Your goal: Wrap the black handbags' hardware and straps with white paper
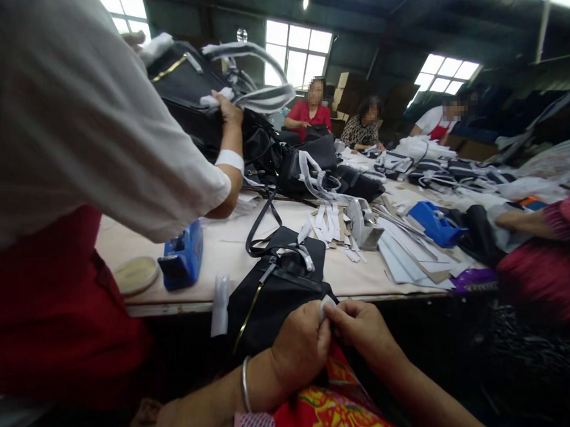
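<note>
The left hand (301,344), with a silver bracelet (245,384) at its wrist, was closed around a small white scrap (325,307), and the right hand (364,329) pinched the same scrap between thumb and fingers, the two hands touching. A black bag (281,304) lay at 11 o'clock from them, its upper part on the counter (221,256) and its lower part over the near edge; whether the scrap was joined to it could not be told. The bag had a gold zip (247,320), a thin black strap (255,230) looped on its far side and white wrapping (305,253) on top. A strip of clear plastic (219,306) hung over the edge at 9 o'clock, just beside the bag.

A blue tape dispenser (181,261) stood near 10 o'clock, with a round lid (136,275) close to it. White paper strips (329,224) lay at 12 o'clock, a grey tape dispenser (364,226) at 1 o'clock, and card sheets (408,249) at 2 o'clock, with a second blue dispenser (437,224) beyond them. Farther off at 12 o'clock was a pile of black bags (311,159). At 11 o'clock a co-worker's hand (231,112) gripped another black bag (182,86) above the counter
</note>
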`<control>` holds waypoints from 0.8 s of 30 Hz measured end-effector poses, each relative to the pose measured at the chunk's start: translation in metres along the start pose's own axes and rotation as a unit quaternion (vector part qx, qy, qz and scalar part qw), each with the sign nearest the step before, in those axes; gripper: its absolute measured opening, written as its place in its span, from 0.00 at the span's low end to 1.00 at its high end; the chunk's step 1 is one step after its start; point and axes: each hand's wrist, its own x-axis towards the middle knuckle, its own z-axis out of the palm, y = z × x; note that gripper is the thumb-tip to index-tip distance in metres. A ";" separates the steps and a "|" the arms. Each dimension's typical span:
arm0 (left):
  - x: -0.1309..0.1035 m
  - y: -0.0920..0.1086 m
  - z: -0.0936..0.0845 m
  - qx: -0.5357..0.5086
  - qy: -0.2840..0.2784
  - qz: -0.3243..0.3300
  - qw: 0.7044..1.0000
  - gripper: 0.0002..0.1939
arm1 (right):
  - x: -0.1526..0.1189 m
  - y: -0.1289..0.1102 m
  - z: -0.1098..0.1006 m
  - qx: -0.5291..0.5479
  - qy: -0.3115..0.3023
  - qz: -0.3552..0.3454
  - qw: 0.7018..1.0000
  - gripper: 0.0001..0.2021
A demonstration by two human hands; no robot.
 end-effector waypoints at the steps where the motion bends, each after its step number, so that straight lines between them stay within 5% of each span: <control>1: 0.000 0.000 -0.002 -0.008 0.003 -0.010 1.000 0.11 | 0.000 0.000 0.001 0.009 -0.004 0.003 1.000 0.22; 14: 0.002 -0.001 -0.015 -0.176 0.020 -0.094 0.980 0.12 | 0.003 0.002 0.006 0.068 -0.002 -0.004 0.998 0.16; 17: 0.003 -0.005 -0.019 -0.280 -0.017 -0.133 0.951 0.13 | 0.005 0.001 0.006 0.102 -0.050 -0.029 0.993 0.15; 24: 0.006 -0.018 -0.016 -0.517 -0.054 -0.194 0.832 0.19 | 0.020 0.024 0.016 0.211 -0.103 -0.064 0.970 0.14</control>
